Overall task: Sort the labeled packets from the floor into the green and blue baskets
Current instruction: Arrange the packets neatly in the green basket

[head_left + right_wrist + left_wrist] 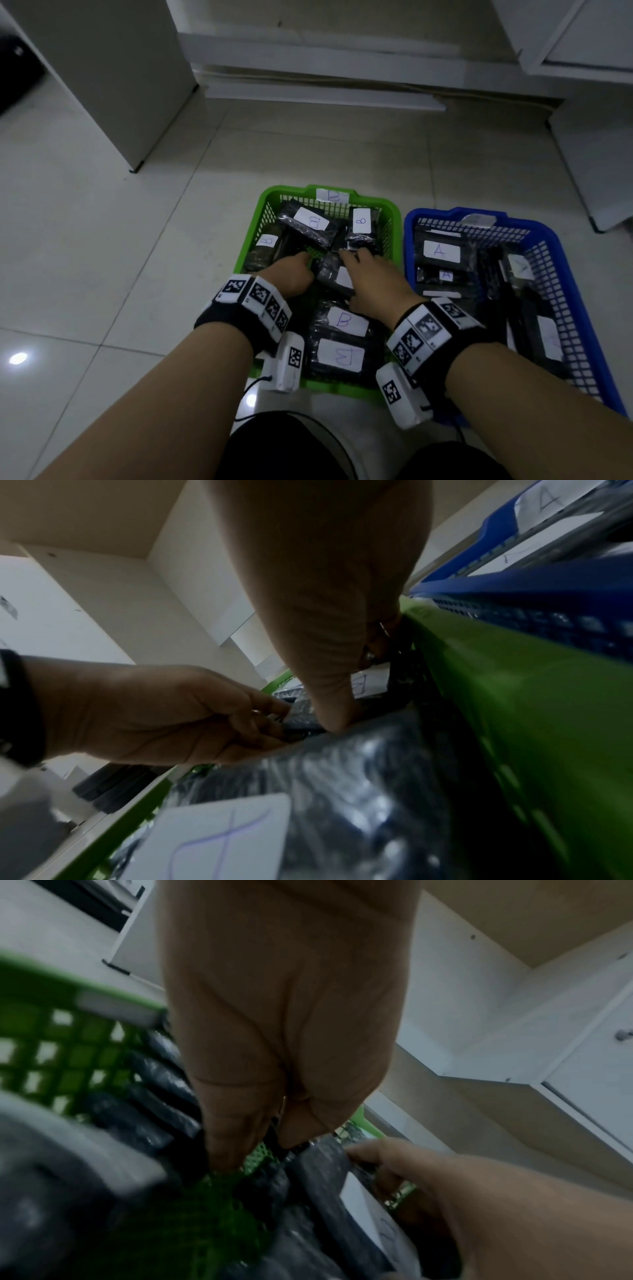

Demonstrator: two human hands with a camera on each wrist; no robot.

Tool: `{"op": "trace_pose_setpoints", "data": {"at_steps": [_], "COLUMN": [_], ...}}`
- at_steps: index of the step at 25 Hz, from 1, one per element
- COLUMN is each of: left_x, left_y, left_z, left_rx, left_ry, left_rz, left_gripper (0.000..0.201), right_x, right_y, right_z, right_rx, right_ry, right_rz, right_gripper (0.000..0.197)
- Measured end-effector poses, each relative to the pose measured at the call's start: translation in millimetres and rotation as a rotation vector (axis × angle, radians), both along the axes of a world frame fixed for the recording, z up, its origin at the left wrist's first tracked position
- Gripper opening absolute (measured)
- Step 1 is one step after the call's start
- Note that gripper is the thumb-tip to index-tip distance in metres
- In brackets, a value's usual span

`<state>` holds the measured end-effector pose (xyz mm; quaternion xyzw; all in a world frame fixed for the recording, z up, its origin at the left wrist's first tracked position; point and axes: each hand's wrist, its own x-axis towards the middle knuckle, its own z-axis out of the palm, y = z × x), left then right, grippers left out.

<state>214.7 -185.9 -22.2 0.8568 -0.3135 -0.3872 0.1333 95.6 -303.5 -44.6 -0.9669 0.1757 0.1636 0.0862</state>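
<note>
Both hands working in green basket: left hand and right hand gripping B packet together. Risk: tugging it, disturbing stacked packets.

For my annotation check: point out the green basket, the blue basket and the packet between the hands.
green basket (262, 209), head view, far-left rim.
blue basket (409, 233), head view, left rim.
packet (330, 274), head view, black wrapping.

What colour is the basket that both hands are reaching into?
Green. The green basket with B-labelled packets shows best in the head view.
</note>
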Motion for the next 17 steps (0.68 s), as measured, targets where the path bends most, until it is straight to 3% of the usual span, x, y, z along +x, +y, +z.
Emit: {"op": "trace_pose_setpoints", "data": {"at_steps": [5,9,14,17], "left_x": [-4.9,-6.7,-10.1,-10.6], "left_y": [-15.8,-17.3,-15.7,-18.1], "left_z": [-17.8,-20.9,-16.3,-5.7], "left_rx": [0.046,0.030,-0.010,-0.047], "left_ry": [0.013,0.010,0.013,-0.103], "left_rz": [0.005,0.110,0.109,0.112], "left_gripper": [0.042,0.039,0.039,0.035], "right_x": [1.2,8.6,6.2,-2.8], "right_y": [-6.9,-7.6,-10.4,-11.8], "right_z": [-5.7,-6.0,-2.1,4.1], "right_rx": [0.005,-0.095,-0.078,-0.092], "right_ry": [0.071,-0.016,-0.036,-0.106], "right_rz": [0.083,0.081,0.069,0.079], "right_gripper": [0.094,0.088,0.086,0.080]}}
